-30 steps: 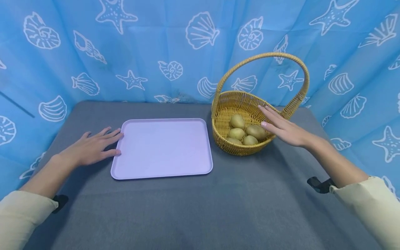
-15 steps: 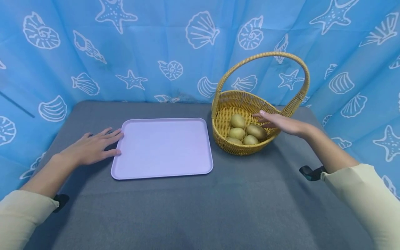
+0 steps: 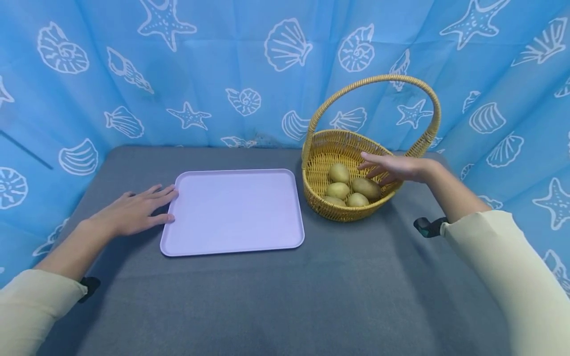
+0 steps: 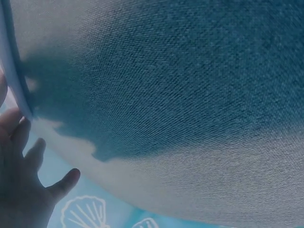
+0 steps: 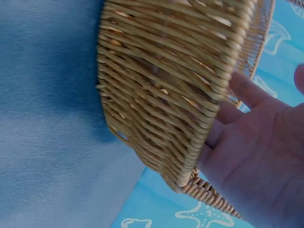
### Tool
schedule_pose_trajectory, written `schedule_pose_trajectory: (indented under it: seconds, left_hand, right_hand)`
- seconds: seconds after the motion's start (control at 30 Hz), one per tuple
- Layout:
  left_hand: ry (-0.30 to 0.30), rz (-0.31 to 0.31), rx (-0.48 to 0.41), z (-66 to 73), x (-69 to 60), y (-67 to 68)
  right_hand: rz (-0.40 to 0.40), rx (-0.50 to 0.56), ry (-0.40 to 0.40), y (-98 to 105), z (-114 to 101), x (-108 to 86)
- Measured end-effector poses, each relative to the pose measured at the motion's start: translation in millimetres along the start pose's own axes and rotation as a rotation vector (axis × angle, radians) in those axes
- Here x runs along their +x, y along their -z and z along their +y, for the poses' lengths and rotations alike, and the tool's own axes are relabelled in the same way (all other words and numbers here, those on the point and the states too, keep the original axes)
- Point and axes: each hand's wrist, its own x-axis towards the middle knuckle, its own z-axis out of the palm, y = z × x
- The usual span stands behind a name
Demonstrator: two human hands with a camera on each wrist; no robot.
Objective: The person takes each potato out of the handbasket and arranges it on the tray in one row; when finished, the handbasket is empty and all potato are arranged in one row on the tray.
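A yellow wicker basket (image 3: 334, 212) with a tall hoop handle stands at the back right. Several kiwis lie inside, among them a darker kiwi (image 3: 366, 188) on the right. My right hand (image 3: 394, 167) reaches over the basket's right side, its fingers loosely extended down inside. In the right wrist view the rim hides the fingertips of that hand (image 5: 261, 147); contact with a kiwi cannot be told. A flat lilac tray (image 3: 233, 212) lies left of the basket. My left hand (image 3: 138, 212) has its fingers spread at the tray's left edge, the fingertips on its rim.
Dark grey cloth (image 3: 276, 301) covers the table. A blue curtain (image 3: 249, 49) with white shell prints hangs behind and at both sides. The basket's handle (image 3: 378, 78) arches high beside my right hand.
My right hand has turned and moved a little back and inward, with its fingers lowered into the basket. My left hand, the tray and the basket have stayed in place.
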Motion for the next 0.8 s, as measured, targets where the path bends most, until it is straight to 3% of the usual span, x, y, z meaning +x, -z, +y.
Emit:
schedule_pose_trajectory:
  seconds: [0.47,0.67,0.8]
  left_hand:
    - [0.004,-0.005,-0.008,1.0,1.0,-3.1]
    - [0.007,-0.013,0.012,-0.3,1.8,-2.8]
    - [0.002,-0.012,0.042,-0.8,1.4,-1.0]
  right_hand:
    - [-0.141,0.067,-0.057,23,10,13.8]
    - [-0.15,-0.017,-0.035,23,8,16.6]
    - [-0.162,-0.009,-0.06,21,5,20.9]
